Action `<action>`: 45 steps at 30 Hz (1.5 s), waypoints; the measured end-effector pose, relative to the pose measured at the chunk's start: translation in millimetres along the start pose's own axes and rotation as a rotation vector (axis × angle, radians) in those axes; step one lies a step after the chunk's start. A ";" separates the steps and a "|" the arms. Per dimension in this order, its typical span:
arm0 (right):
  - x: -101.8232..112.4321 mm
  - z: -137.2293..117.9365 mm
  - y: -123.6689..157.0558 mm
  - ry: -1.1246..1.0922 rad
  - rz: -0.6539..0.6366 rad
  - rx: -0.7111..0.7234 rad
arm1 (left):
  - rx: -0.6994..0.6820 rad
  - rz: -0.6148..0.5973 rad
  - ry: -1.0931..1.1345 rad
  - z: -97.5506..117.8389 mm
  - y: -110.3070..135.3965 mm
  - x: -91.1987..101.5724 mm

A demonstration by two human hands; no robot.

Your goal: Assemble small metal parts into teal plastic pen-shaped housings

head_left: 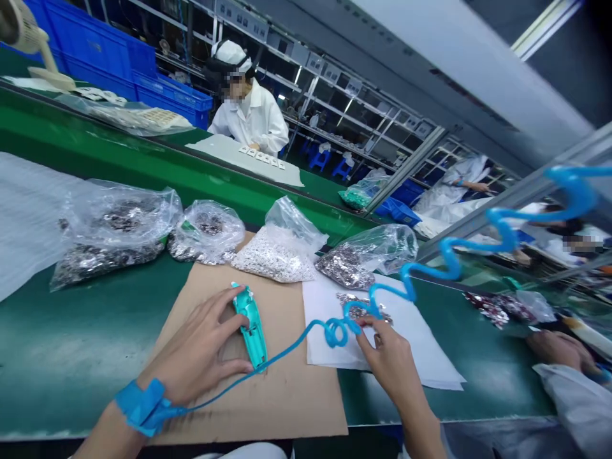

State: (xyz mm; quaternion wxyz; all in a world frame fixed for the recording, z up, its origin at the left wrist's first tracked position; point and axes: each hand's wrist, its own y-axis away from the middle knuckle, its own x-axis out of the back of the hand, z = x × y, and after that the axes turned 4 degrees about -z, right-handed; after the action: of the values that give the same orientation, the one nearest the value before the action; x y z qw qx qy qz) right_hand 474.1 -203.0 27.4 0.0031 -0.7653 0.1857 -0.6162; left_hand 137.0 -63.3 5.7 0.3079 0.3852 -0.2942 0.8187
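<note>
My left hand (205,341), with a blue strap (143,407) at the wrist, grips a teal plastic housing (252,331) by its edges over the brown cardboard (296,389). The housing is long and narrow, its hollow inside facing up. My right hand (389,357) is over the white paper (421,357), fingertips pinched together at the near edge of a small pile of shiny metal pieces (356,301). What those fingertips hold is too small to tell. A coiled blue cord (449,258) runs from the wrist strap, passes close to the right fingertips and rises to the upper right.
Along the back lie bags of metal parts (109,245), a bag of small white parts (277,255) and another metal-parts bag (347,261). A co-worker's hands (559,350) rest at the right. Across the green divider (143,162) sits another person (251,115).
</note>
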 end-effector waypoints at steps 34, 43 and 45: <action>-33.6 -129.6 17.5 -0.599 -0.425 0.295 | -0.025 -0.065 0.019 8.8 -0.4 3.5; -32.9 -127.6 17.6 -0.572 -0.426 0.343 | -0.051 -0.041 0.003 7.7 -0.6 1.6; -31.7 -129.1 16.3 -0.565 -0.435 0.348 | -0.060 -0.036 0.001 7.1 -0.1 1.2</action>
State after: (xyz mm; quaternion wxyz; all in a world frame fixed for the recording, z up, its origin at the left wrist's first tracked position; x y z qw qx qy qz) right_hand 342.3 -180.1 24.7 0.0531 -0.9142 -0.0961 -0.3900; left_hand 139.6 -68.0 10.5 0.3340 0.3807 -0.3118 0.8039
